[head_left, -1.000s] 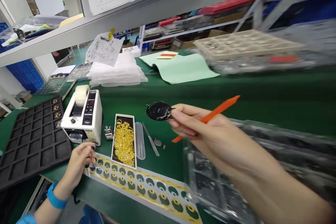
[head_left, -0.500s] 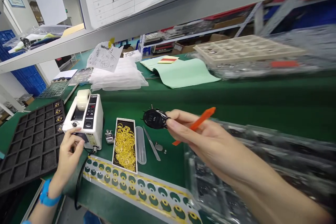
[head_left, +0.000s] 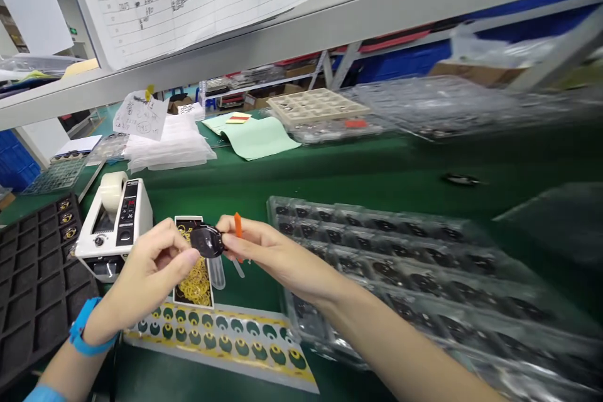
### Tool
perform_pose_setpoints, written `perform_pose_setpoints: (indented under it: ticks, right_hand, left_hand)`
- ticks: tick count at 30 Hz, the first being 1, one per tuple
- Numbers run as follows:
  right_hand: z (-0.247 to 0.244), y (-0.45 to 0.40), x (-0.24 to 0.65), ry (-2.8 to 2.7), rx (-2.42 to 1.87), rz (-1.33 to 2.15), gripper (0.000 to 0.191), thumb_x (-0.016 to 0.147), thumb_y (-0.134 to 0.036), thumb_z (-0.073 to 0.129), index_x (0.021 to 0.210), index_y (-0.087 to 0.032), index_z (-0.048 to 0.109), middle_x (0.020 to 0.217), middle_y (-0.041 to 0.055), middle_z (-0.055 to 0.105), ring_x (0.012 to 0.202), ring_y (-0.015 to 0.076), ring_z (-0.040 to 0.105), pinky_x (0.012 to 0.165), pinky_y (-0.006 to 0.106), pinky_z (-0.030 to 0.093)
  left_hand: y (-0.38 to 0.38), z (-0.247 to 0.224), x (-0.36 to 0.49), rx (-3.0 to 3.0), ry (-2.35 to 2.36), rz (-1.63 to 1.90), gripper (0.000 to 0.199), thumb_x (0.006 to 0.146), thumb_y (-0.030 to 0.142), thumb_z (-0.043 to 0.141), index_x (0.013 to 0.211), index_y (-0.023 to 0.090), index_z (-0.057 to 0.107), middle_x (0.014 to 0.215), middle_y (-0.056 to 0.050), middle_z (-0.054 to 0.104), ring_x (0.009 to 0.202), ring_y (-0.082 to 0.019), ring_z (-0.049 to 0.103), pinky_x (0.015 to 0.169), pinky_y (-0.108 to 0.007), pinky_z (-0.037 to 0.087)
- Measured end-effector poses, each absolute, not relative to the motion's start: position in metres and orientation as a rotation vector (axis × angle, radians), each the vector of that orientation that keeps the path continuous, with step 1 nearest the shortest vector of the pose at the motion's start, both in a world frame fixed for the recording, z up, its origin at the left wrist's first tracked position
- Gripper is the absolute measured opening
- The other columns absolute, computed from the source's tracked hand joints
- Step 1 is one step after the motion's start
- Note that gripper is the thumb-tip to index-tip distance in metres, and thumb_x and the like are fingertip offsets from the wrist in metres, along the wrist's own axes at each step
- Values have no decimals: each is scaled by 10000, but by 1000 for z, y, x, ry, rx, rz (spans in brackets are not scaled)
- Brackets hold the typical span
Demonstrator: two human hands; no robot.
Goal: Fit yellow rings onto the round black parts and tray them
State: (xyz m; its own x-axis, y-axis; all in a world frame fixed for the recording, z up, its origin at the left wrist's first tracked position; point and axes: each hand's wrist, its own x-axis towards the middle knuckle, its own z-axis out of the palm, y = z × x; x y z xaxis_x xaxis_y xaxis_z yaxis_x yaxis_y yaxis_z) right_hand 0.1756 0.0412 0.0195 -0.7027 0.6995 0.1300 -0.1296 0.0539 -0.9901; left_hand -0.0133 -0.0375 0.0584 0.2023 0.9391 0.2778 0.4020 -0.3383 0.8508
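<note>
A round black watch-like part [head_left: 206,241] is held up above the bench by my right hand [head_left: 257,245], thumb and fingers pinching its right edge. An orange pointed tool [head_left: 238,226] is also tucked between the fingers of that hand. At the part's left edge is my left hand [head_left: 157,264], its thumb and fingers drawn together; whether they grip the part or something small is hidden. Behind and below the hands lies a white box [head_left: 211,296] of yellow rings. The tape dispenser [head_left: 115,220] stands left, behind my left hand.
Clear trays [head_left: 386,270] of black parts fill the right. A black compartment tray [head_left: 38,289] lies far left, a sticker sheet [head_left: 221,345] in front. Papers [head_left: 164,138], a green sheet [head_left: 259,136] and a beige tray [head_left: 320,105] are behind. A shelf rail [head_left: 282,25] crosses above.
My left hand has left the tape dispenser and come to the black part. My right hand has brought the part left, in front of the ring box; the orange tool is now upright. The view has turned right.
</note>
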Motion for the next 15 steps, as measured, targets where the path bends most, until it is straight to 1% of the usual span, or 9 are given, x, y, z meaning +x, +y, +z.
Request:
perform_pose_setpoints:
  ticks: [4, 9, 15]
  right_hand:
    - [21, 40, 176, -1720, -482, 1733, 467, 813, -641, 599, 737, -199, 467, 697, -35, 392, 619, 112, 337, 613, 263, 338]
    - [22, 40, 179, -1763, -485, 1717, 458, 833, -641, 576, 753, -200, 480, 708, -32, 396, 637, 118, 361, 630, 267, 349]
    - [21, 42, 181, -1787, -522, 1697, 474, 843, -651, 556, 731, -202, 452, 706, -28, 388, 658, 125, 368, 630, 271, 328]
  left_hand:
    - [-23, 49, -8, 1790, 1237, 1059, 290, 901, 325, 556, 652, 179, 533, 728, 15, 393, 607, -121, 349, 538, -269, 270]
    - [-15, 45, -12, 1770, 1228, 1020, 280, 894, 328, 567, 663, 170, 575, 726, 8, 401, 621, -127, 358, 554, -275, 272]
    - [-12, 43, -12, 1784, 1193, 1031, 251, 892, 316, 584, 681, 180, 603, 712, 17, 393, 609, -126, 351, 550, -282, 255]
